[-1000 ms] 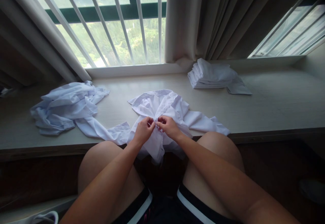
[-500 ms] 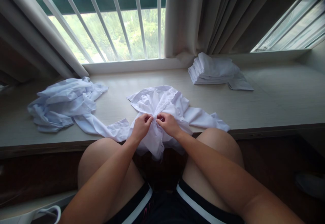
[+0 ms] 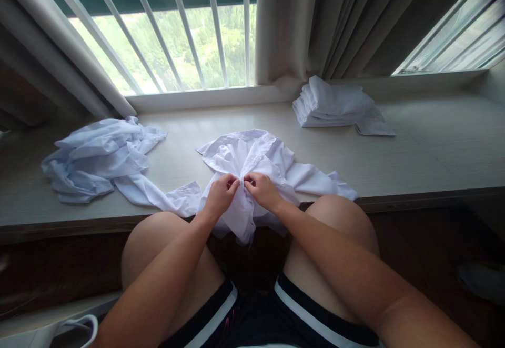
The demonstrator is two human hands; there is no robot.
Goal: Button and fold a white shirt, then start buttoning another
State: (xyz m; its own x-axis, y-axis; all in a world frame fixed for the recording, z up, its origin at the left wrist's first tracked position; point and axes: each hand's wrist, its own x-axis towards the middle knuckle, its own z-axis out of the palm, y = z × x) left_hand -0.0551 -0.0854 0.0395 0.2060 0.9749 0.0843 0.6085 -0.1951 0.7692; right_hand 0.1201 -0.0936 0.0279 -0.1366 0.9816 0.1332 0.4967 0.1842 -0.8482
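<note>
Right now the fingertips of both hands are pinching the front edges of a white shirt, the left hand and the right hand meeting knuckle to knuckle at the middle of the cloth, apparently at a button, though the button itself is too small to make out. Compared with a second ago the hands are sitting at the same spot on the shirt and only the view is tilting a little, so the pinch looks unfinished and the fastening is likely taking fine work. Just beyond the fingers the shirt is lying open on the ledge, its lower part hanging down between the knees. Well to the left of the fingers a crumpled shirt is lying, and far to the right, near the curtain, folded shirts are sitting stacked.
</note>
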